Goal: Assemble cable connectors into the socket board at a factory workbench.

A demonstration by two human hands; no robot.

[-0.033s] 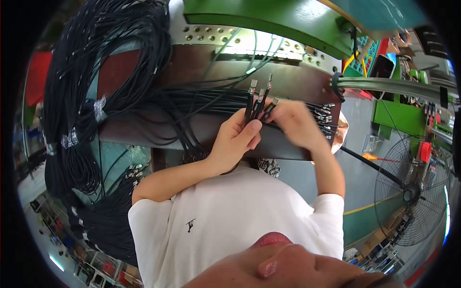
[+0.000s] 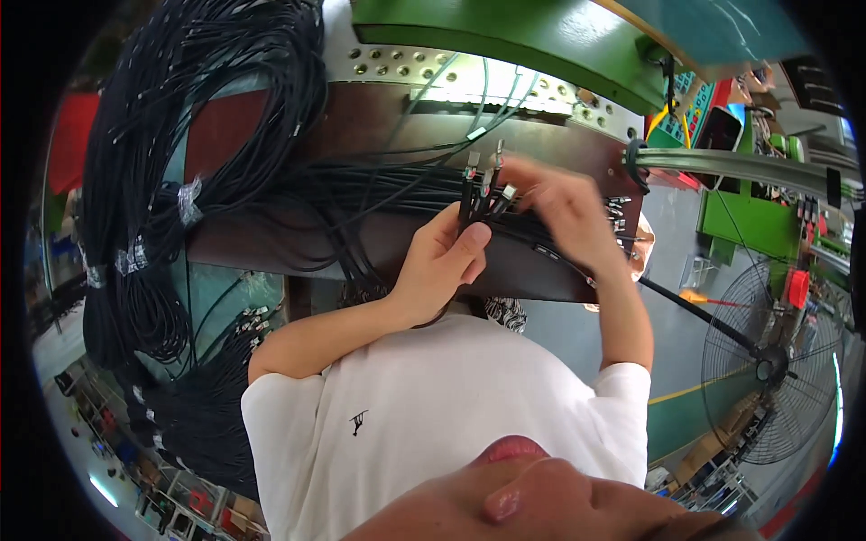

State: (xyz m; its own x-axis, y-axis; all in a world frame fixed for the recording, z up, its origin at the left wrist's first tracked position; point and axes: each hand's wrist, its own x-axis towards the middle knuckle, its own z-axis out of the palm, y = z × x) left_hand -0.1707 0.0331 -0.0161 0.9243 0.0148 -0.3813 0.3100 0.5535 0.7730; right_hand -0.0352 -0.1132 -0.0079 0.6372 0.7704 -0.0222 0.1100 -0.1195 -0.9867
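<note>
My left hand (image 2: pixel 444 261) is closed round a small bunch of black cables (image 2: pixel 476 206). Their metal plug ends (image 2: pixel 472 165) point up, away from my body, at slightly different heights and angles. Just right of the plugs is my right hand (image 2: pixel 566 209), smeared by motion, its fingers reaching toward them. Whether it touches a plug or holds anything cannot be made out. Behind both hands, a long bundle of black cables (image 2: pixel 388 185) runs across the dark brown tabletop (image 2: pixel 361 117). More plug ends (image 2: pixel 617 212) show past my right hand, partly covered by it.
Large tied coils of black cable (image 2: pixel 203 90) hang over the left side. Lower left, more plug ends (image 2: pixel 257 317) lie on a pile. A green machine body (image 2: pixel 487 41) stands at the back over a perforated metal strip (image 2: pixel 397 68). At right are a metal rail (image 2: pixel 740 160) and a fan (image 2: pixel 771 361).
My right hand has moved slightly up and away to the right from the plugs. A cable end now shows along the table's front edge below it. My left hand has hardly moved.
</note>
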